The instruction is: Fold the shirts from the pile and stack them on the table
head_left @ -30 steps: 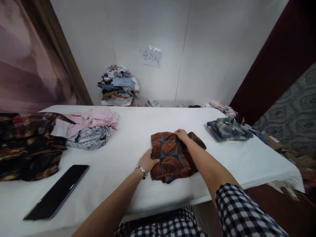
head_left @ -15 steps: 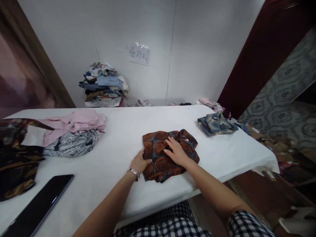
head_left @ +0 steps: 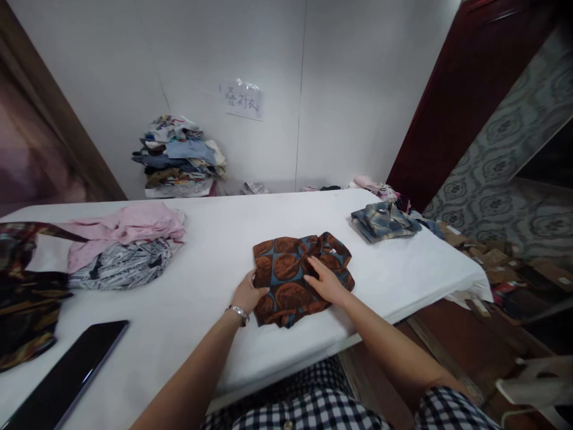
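Observation:
A folded brown shirt (head_left: 286,291) with blue shapes and large round prints lies on the white-covered table, its collar at the upper right. My left hand (head_left: 245,294), with a bracelet at the wrist, rests along the shirt's left edge. Its thumb lies over the fabric, apart from the fingers; some fingertips are hidden at the edge. On top of the shirt, right of its middle, my right hand (head_left: 329,283) lies open with the fingers stretched out.
Another folded shirt (head_left: 385,221), blue-grey plaid, is at the right. Pink clothing (head_left: 134,222), a black-and-white printed garment (head_left: 123,264) and a dark patterned garment (head_left: 31,310) lie left. A black phone-like slab (head_left: 71,373) is near. A clothes pile (head_left: 181,155) stands behind the table.
My right hand has slid a little toward me and to the right across the shirt, uncovering more of a round print. The left hand stays at the edge. The view has turned slightly right.

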`<state>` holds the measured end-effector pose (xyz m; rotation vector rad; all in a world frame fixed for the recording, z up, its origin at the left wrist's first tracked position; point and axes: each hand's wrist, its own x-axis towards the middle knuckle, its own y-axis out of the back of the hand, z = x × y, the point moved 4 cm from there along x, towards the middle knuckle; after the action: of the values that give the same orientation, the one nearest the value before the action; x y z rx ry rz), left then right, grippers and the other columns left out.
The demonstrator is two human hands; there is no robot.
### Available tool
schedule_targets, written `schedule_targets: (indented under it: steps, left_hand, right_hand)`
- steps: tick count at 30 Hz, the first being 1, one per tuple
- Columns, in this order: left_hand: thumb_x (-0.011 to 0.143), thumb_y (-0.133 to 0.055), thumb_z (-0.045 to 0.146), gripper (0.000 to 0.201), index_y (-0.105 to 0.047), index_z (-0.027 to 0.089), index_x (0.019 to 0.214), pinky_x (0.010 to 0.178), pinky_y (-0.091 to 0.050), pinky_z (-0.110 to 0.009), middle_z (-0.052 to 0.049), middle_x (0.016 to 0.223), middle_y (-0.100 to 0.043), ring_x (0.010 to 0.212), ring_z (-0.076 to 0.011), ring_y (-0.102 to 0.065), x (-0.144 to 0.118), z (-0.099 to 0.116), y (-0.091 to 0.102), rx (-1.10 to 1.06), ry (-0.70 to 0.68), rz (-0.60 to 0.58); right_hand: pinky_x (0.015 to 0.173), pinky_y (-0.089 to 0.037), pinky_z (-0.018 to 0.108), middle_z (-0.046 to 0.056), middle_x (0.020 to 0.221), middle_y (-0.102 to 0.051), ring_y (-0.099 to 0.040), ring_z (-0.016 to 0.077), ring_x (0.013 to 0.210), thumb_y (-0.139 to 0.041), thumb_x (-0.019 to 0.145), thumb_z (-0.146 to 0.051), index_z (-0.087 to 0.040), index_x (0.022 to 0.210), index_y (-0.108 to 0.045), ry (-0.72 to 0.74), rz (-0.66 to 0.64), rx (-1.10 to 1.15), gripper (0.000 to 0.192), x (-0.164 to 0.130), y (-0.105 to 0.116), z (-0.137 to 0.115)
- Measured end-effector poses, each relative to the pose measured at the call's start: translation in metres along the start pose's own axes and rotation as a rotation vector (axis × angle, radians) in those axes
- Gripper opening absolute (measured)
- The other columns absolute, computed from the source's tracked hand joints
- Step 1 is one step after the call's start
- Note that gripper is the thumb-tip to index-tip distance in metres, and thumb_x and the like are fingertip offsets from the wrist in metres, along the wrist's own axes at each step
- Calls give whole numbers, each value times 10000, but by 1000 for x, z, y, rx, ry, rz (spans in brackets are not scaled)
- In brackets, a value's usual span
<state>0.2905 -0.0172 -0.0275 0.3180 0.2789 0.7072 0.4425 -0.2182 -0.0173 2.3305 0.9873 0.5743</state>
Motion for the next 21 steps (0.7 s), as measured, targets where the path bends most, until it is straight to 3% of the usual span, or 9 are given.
schedule_targets:
  steps: [3, 6, 9, 11, 13, 16, 21]
  left_hand:
    - [659, -718, 141, 669, -483, 183, 1284, 818, -536, -305, -72, 1070, -713, 959, -206, -673, -2, 3, 0, 15, 14, -38]
    - [722, -695, 293, 658, -448, 170, 1320, 748, -542, -319, -79, 985, -724, 875, -216, -685, 4, 10, 8, 109, 43, -136]
    - [759, -615, 494, 678, -458, 143, 1318, 735, -517, -361, -104, 961, -708, 869, -256, -670, 16, 25, 24, 387, 7, -83]
    - [777, -572, 520, 598, -532, 147, 1242, 755, -493, -364, -114, 992, -690, 904, -265, -648, 22, 40, 29, 533, -68, -10]
    - [801, -551, 472, 415, -622, 180, 1086, 754, -473, -342, -93, 982, -679, 899, -241, -632, 20, 56, 23, 585, -164, 23]
    - [824, -544, 421, 246, -652, 212, 894, 710, -448, -300, -34, 880, -656, 806, -181, -607, -1, 73, 1, 565, -340, 7]
    - [797, -629, 415, 196, -646, 228, 850, 712, -442, -260, 6, 873, -627, 828, -147, -592, -59, 69, -40, 598, -646, -354]
  right_hand:
    - [1102, -331, 452, 112, 1380, -510, -440, 253, 1304, -599, 798, -375, -211, 1307, -535, -31, 149, 92, 539, -13, 14, 0]
    - [828, -536, 394, 96, 1089, -681, -661, 222, 943, -577, 800, -421, -209, 1188, -587, -149, 191, 325, 442, -43, 22, -2]
    - [500, -506, 286, 48, 823, -693, -639, 167, 598, -573, 775, -505, -190, 1051, -589, -351, 137, 526, 419, -79, 20, -2]
    - [434, -459, 257, 20, 725, -664, -608, 155, 525, -591, 741, -540, -184, 978, -579, -441, 106, 565, 428, -98, 19, -2]
    - [437, -452, 254, 3, 682, -640, -589, 145, 498, -583, 745, -541, -185, 929, -578, -461, 103, 522, 402, -109, 20, -2]
    - [541, -486, 280, 14, 704, -638, -593, 148, 564, -549, 807, -462, -190, 932, -611, -312, 122, 254, 305, -111, 26, -6]
    - [798, -486, 335, 70, 980, -640, -609, 206, 889, -532, 848, -299, -222, 1201, -586, -23, 96, -275, 365, -97, 28, -19]
